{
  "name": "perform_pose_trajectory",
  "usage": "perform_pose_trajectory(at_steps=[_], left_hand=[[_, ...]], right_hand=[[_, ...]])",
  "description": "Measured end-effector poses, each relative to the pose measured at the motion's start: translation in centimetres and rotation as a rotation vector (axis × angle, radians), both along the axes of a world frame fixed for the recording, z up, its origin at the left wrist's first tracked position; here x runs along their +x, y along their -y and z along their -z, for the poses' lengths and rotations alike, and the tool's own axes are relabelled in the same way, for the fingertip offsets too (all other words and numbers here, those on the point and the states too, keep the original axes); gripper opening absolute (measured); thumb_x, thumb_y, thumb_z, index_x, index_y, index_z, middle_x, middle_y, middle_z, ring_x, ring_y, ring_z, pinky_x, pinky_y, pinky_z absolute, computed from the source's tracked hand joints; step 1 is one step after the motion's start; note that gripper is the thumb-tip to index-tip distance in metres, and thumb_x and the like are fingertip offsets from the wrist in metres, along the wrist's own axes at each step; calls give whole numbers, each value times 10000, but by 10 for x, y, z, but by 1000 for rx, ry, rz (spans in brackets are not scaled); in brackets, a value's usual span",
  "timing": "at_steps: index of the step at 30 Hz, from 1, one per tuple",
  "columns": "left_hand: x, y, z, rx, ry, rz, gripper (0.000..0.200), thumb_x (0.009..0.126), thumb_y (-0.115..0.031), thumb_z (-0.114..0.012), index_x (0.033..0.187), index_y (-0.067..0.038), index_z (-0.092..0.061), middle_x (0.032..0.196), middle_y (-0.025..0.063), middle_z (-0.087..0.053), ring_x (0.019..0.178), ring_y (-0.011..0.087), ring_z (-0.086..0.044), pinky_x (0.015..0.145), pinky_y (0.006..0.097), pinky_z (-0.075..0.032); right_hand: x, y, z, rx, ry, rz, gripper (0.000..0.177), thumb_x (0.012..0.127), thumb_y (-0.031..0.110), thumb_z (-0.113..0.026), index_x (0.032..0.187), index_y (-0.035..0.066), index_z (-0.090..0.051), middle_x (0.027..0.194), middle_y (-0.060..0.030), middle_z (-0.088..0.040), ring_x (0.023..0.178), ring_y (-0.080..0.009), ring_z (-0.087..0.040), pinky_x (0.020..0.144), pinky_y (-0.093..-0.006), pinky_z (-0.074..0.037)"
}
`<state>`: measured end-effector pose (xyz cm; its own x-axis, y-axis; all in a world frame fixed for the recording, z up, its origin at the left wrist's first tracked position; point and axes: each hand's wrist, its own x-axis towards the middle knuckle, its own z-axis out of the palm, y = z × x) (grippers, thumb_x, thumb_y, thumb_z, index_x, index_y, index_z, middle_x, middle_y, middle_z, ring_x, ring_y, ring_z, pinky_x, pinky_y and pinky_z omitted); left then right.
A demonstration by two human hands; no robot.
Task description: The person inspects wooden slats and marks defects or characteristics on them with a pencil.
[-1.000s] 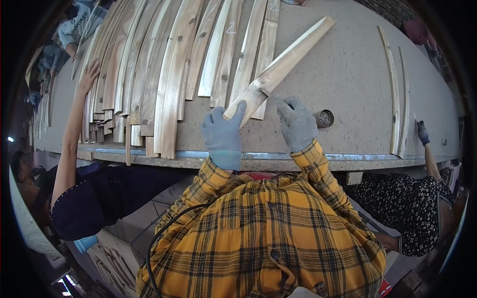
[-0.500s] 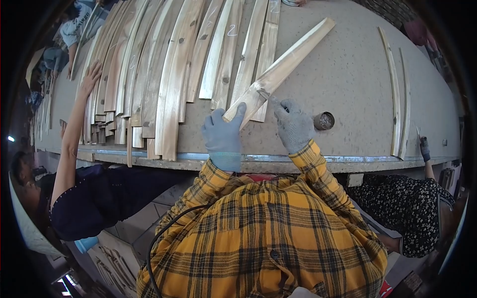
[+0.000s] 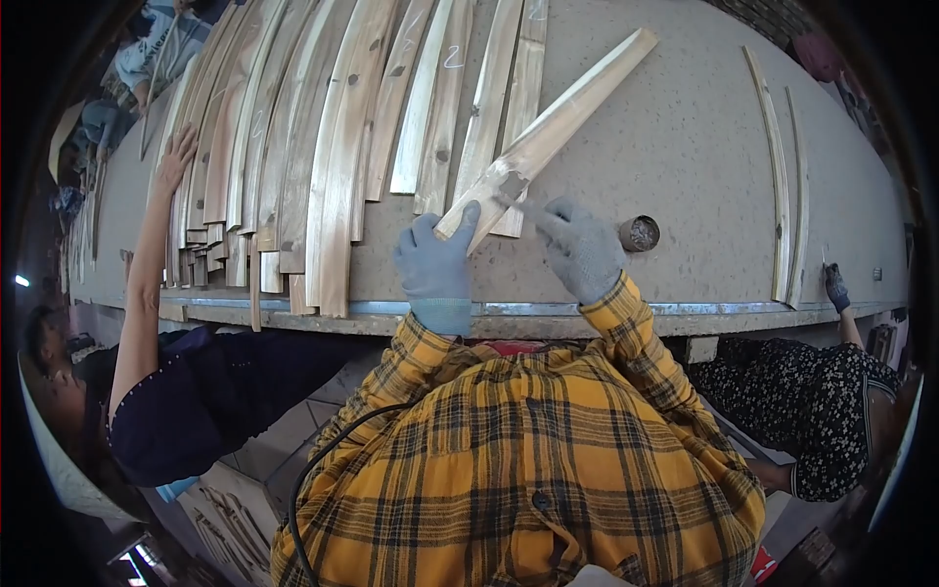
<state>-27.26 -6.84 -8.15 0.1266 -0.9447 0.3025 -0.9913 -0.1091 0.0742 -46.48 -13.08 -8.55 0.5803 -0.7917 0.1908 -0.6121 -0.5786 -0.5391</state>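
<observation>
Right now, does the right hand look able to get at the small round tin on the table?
Probably yes: the tin stands on the table just beside the right hand, nothing between them, though its fingers pinch a thin tool against the wooden strip.

Pale bare wood, matt and knotty, makes the slat (image 3: 548,132) at upper centre. The left hand (image 3: 435,264) and right hand (image 3: 582,249) wear 2 grey knit cloth gloves. The table (image 3: 685,147) looks speckled, rough and matt, its edge shiny metal.
</observation>
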Motion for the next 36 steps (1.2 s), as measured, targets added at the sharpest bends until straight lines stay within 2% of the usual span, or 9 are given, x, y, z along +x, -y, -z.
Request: perform_pose_trajectory(at_steps=[2,8,14,19,22,24,30,32,36], left_hand=[[-1,0,-4,-3,12,6,682,684,30,-622,1240,-363,-584,1003,54,-504,894,264,-495,803,387,-425],[3,2,-1,29,12,-3,708,654,11,-669,1245,-367,-577,1017,46,-499,921,259,-488,821,380,-420],[5,1,-2,82,-19,-19,727,643,-4,-698,1257,-370,-565,1040,40,-490,958,262,-480,857,381,-410],[5,4,-14,150,-63,-33,701,657,1,-689,1254,-348,-574,1031,44,-491,971,270,-474,861,379,-410],[8,6,-20,235,-206,-79,750,661,41,-661,1267,-386,-548,1037,53,-501,967,251,-492,861,354,-431],[16,9,-18,335,-480,-88,743,641,55,-635,1265,-343,-568,1026,64,-506,971,255,-489,885,338,-427],[18,12,-25,368,-568,-126,726,636,42,-616,1268,-313,-575,1009,83,-527,964,254,-524,875,339,-443],[23,13,-23,393,-647,-128,724,636,36,-610,1273,-305,-572,1015,88,-532,945,257,-543,865,337,-450],[31,14,-18,454,-835,-108,725,629,15,-598,1290,-278,-561,1015,87,-535,886,246,-579,825,313,-469]], right_hand=[[0,12,8,-3,-19,197,469,828,88,-552,1268,250,-542,931,-48,-574,778,-243,-609,646,-354,-526],[5,-4,-4,-45,-55,73,432,835,71,-532,1234,232,-571,935,-59,-581,757,-245,-611,634,-348,-526],[-5,15,19,-17,-48,235,458,836,69,-526,1253,256,-560,933,-67,-580,795,-237,-612,656,-354,-524],[0,-4,2,-34,-28,127,498,827,59,-542,1274,279,-541,949,-71,-586,788,-233,-619,641,-344,-528],[-3,7,14,-15,86,191,522,809,50,-564,1272,290,-541,932,-59,-586,790,-227,-614,642,-338,-528],[-2,11,24,-4,150,259,530,798,48,-577,1266,294,-546,922,-50,-587,795,-223,-611,646,-335,-527],[14,-5,27,-144,148,239,484,796,71,-600,1234,276,-578,914,-37,-588,761,-212,-612,613,-331,-526],[12,-10,19,-119,175,87,468,797,82,-607,1232,256,-582,922,-43,-592,751,-213,-614,610,-327,-526],[11,9,23,-44,295,210,469,787,80,-610,1225,249,-586,936,-41,-590,770,-210,-615,607,-325,-528]])
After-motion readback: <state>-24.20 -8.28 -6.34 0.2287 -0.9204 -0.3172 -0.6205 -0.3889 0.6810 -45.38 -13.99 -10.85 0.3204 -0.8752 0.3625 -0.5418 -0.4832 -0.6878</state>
